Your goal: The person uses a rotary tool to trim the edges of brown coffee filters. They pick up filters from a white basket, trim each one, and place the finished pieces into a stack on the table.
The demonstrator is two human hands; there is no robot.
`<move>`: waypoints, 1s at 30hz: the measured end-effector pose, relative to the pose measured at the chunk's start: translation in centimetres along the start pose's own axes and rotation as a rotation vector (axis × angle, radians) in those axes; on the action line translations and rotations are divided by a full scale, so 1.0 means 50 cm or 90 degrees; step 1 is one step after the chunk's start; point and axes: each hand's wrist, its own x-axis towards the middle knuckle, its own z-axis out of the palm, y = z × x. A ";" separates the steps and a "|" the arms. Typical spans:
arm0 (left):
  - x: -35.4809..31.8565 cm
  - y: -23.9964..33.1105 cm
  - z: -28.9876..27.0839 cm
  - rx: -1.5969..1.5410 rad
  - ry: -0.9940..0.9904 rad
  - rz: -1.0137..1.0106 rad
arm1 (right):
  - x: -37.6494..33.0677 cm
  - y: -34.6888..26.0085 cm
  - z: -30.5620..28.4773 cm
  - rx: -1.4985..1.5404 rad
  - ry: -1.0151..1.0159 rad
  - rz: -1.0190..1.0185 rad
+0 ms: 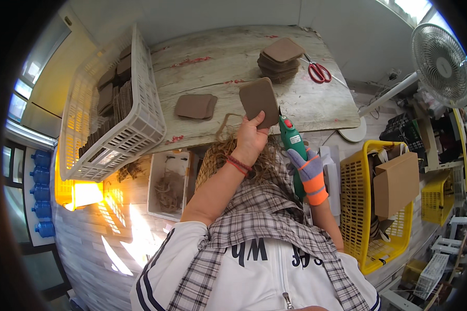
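Between its thumb and fingers, my left hand [251,139] grips a brown flat pad [258,99] with rounded corners, held up over the table's near edge. My right hand [309,173], in a grey and orange glove, is wrapped round a green handheld power tool [289,132] with a red button. The tool's thin dark tip points up beside the pad's right edge; whether they touch I cannot tell. Brown strip trimmings [225,147] hang over my lap beneath the left hand. A few similar pads [193,105] lie on the table to the left, and a taller stack [284,50] stands farther back.
Red-handled scissors [319,73] lie right of the stack on the worn table [207,57]. A white crate [153,111] full of pads stands left. Below it, a white box [151,186] holds trimmings. At right are a yellow basket [355,202] with cardboard and a fan [442,65].
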 end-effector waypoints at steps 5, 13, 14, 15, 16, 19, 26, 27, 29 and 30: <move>-0.014 -0.023 -0.017 0.077 -0.041 -0.040 | 0.006 -0.015 -0.006 0.017 0.012 0.004; -0.040 -0.015 -0.033 0.182 -0.089 -0.074 | 0.011 -0.047 -0.020 -0.005 0.025 -0.014; -0.044 -0.007 -0.030 0.202 -0.084 -0.063 | 0.010 -0.050 -0.025 -0.021 0.028 -0.009; -0.046 0.002 -0.030 0.222 -0.078 -0.052 | 0.011 -0.048 -0.031 -0.032 0.021 -0.009; -0.044 0.012 -0.033 0.256 -0.097 -0.047 | 0.012 -0.044 -0.040 -0.042 0.015 -0.009; -0.031 0.056 -0.046 0.364 -0.142 -0.037 | 0.004 -0.045 -0.057 -0.076 -0.014 -0.005; -0.021 0.160 -0.014 0.628 -0.217 -0.075 | -0.015 -0.039 -0.079 -0.106 -0.080 0.016; -0.019 0.170 -0.013 0.651 -0.222 -0.091 | -0.016 -0.033 -0.078 -0.141 -0.077 -0.002; -0.020 0.181 -0.017 0.694 -0.226 -0.118 | -0.019 -0.028 -0.073 -0.209 -0.070 -0.038; -0.021 0.184 -0.021 0.714 -0.223 -0.130 | -0.022 -0.031 -0.068 -0.204 -0.073 -0.028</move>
